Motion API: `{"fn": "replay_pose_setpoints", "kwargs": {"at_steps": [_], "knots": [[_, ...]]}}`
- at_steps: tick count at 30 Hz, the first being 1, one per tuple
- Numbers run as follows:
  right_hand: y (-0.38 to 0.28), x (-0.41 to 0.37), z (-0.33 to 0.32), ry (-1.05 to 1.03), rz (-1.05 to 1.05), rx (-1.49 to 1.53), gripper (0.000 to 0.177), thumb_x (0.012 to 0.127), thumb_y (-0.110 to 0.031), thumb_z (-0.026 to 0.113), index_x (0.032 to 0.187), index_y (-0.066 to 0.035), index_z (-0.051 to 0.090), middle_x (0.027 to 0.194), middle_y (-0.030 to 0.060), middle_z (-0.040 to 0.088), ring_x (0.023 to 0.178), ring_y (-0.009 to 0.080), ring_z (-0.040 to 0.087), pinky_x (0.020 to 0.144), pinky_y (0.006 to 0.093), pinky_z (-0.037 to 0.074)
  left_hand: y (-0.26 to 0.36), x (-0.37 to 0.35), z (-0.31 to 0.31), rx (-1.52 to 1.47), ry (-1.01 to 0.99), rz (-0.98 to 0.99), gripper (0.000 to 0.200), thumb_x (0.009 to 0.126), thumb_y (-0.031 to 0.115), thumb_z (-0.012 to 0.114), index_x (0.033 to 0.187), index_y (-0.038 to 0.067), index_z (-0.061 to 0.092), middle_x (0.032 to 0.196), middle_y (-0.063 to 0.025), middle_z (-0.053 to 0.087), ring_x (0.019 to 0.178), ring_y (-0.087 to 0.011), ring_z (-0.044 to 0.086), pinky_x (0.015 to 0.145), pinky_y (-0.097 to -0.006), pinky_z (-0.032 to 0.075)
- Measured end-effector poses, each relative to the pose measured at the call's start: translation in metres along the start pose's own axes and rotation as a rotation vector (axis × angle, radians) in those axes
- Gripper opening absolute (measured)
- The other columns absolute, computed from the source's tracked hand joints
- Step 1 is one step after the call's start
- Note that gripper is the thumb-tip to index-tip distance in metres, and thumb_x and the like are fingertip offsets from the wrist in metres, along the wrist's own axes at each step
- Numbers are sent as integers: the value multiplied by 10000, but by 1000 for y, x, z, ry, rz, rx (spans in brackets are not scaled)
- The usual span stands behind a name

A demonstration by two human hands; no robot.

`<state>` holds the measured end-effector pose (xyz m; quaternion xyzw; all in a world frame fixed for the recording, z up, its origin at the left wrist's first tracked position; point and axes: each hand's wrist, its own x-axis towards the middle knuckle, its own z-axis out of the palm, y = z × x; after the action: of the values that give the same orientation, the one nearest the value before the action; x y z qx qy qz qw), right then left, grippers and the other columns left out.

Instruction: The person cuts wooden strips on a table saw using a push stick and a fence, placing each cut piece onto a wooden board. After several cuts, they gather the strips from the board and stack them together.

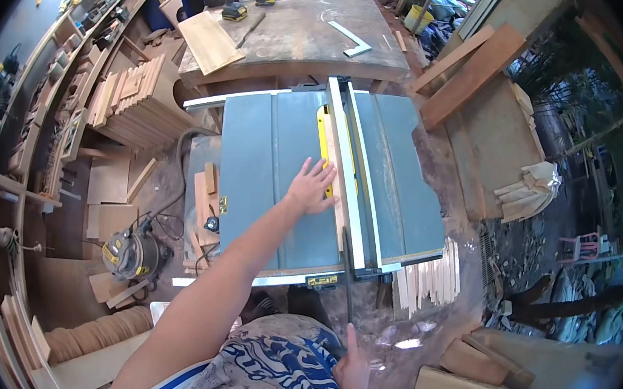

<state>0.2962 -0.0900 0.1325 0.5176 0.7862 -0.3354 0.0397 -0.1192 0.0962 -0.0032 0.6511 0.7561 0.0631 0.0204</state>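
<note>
Patterned clothing (278,369) lies at 6 o'clock; at 5 o'clock the right hand (352,367) curls its fingers around a dark stick (349,282) reaching a wood strip (338,206) near centre. Left-hand fingers (323,174) spread wide at the strip's 9 o'clock edge, above the saw surface (254,158). Beyond, at 12 o'clock, a workbench (294,37) bears a white square (360,45).

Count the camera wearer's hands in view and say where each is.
2. The left hand is at the wood strip on the saw table; the right hand is nearer the body, holding a dark stick. Neither is hidden.
</note>
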Motion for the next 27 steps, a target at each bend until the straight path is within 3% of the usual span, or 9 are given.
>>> {"fn": "replay_pose_setpoints", "kwargs": {"at_steps": [3,10,14,18,22,27], "knots": [[-23,33,-7,21,-21,-41,819,899,-31,573,1641,-302,358,1057,233,643,920,476,659,805,572,528,-25,36,-4,62,-79,-21,670,1074,473,353,1609,70,379,1688,-90,371,1595,-295,253,1303,-583,129],[-57,100,-13,10,-26,-5,826,912,-29,562,1648,-321,327,1113,215,653,936,484,660,842,572,536,-70,93,-5,42,-94,-89,670,1072,465,361,1622,82,362,1714,-78,322,1601,-288,242,1293,-591,156],[-84,141,-25,-45,25,24,806,949,-20,537,1652,-337,306,1101,220,652,1021,476,649,900,561,511,-96,126,-8,50,-125,-131,745,1056,543,395,1648,98,314,1737,-61,271,1607,-278,225,1282,-600,184],[-101,180,-30,-100,38,-18,840,932,11,532,1662,-316,279,1090,222,647,1003,476,650,897,564,511,-123,153,-8,25,-121,-168,819,1031,626,433,1665,131,284,1749,-38,244,1614,-276,209,1267,-608,225],[-121,213,-39,-117,-8,10,845,922,21,533,1668,-272,267,1084,226,651,996,468,656,885,561,517,-148,179,3,-42,-106,-219,801,1037,619,437,1668,151,280,1755,-31,228,1616,-276,206,1257,-618,243],[-141,279,-40,-62,-125,62,834,918,21,525,1667,-243,268,1121,247,656,1013,473,659,894,560,522,-177,222,11,-131,-52,-333,690,1044,531,472,1658,259,312,1730,-67,297,1577,-311,310,1246,-643,252]]}}
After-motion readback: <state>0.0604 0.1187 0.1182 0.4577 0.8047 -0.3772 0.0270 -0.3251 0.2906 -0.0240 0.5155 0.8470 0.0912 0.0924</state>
